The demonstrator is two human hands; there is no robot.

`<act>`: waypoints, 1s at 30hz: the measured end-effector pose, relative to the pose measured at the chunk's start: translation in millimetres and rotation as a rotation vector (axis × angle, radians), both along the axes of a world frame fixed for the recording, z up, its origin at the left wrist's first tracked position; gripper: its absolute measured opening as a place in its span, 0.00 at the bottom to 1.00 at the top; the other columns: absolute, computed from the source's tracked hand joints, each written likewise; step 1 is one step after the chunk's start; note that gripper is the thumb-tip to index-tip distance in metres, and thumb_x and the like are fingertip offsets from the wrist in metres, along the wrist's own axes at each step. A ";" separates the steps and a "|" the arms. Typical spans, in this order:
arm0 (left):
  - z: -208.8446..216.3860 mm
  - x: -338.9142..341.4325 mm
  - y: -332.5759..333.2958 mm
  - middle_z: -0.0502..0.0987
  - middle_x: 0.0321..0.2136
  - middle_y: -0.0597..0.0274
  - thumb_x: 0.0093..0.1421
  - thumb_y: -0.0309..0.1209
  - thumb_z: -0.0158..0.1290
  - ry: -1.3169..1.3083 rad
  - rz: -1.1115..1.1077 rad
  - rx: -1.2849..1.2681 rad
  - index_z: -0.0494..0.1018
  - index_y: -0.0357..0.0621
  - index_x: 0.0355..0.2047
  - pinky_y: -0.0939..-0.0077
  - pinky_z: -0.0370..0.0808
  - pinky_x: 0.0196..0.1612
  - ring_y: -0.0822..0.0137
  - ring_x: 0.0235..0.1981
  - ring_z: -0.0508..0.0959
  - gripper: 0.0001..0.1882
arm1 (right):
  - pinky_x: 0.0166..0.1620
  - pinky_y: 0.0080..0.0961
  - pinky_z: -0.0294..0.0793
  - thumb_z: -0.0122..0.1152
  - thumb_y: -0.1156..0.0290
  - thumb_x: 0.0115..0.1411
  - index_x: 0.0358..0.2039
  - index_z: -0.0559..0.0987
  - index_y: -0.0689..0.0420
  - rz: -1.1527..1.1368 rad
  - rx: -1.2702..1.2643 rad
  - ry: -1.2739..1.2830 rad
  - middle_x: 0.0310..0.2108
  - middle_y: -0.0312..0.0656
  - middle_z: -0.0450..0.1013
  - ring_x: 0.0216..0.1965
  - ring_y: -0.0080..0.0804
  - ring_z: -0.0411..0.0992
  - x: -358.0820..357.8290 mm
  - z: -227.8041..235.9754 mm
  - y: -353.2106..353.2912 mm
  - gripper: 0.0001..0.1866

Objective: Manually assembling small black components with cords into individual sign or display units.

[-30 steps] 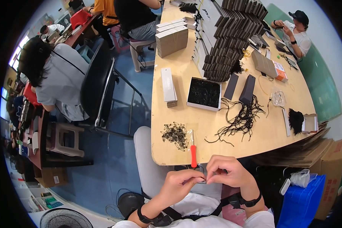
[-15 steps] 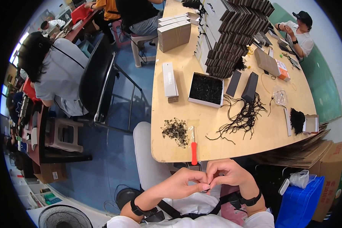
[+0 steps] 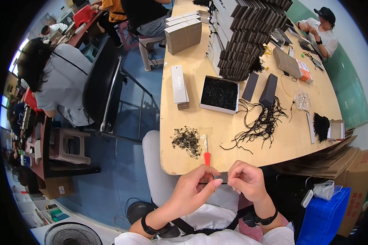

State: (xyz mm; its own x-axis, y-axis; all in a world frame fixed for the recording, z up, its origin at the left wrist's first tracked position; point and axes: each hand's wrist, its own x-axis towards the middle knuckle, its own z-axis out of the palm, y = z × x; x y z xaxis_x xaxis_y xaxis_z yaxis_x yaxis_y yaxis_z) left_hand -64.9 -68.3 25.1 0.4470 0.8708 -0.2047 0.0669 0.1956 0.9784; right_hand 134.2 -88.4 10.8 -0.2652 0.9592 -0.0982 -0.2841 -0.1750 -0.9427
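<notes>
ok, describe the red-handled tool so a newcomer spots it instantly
Find the pale wooden table, then its near edge, just ahead of the left hand. Right of the dark pin pile lies one slim tool; unlike the pins, it has a bright red handle.

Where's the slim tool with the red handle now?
In the head view, the red-handled tool lies on the pale wooden table, right of the small dark metal pins, just beyond the left hand.
</notes>
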 end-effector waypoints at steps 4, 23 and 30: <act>-22.7 -11.5 -5.4 0.73 0.24 0.70 0.62 0.31 0.55 0.034 0.030 -0.108 0.76 0.36 0.36 0.87 0.64 0.25 0.81 0.22 0.67 0.09 | 0.27 0.15 0.69 0.62 0.80 0.57 0.30 0.75 0.64 -0.148 -0.032 -0.111 0.31 0.37 0.70 0.25 0.19 0.68 -7.0 -9.3 -0.3 0.04; -34.2 -12.6 -16.8 0.73 0.30 0.67 0.57 0.25 0.58 -0.445 -0.033 -0.267 0.73 0.36 0.36 0.89 0.65 0.30 0.81 0.27 0.69 0.09 | 0.28 0.17 0.73 0.58 0.77 0.61 0.33 0.71 0.64 0.121 -0.131 0.117 0.32 0.40 0.69 0.28 0.21 0.69 -20.4 -6.9 -4.7 0.05; -44.8 -11.1 -20.8 0.70 0.27 0.68 0.57 0.29 0.56 -0.829 -0.045 -0.641 0.69 0.40 0.34 0.89 0.58 0.21 0.84 0.20 0.61 0.09 | 0.27 0.14 0.68 0.55 0.76 0.63 0.35 0.67 0.61 0.121 -0.224 0.188 0.30 0.37 0.69 0.25 0.18 0.68 -27.8 -3.9 -9.0 0.06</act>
State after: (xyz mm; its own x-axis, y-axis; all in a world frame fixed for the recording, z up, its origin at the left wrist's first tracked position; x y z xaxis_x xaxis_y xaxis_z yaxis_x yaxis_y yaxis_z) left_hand -76.0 -89.1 -19.7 0.6878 0.6864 -0.2362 -0.5569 0.7077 0.4347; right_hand 106.4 -97.5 7.0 -0.4093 0.8797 -0.2422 -0.4144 -0.4157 -0.8096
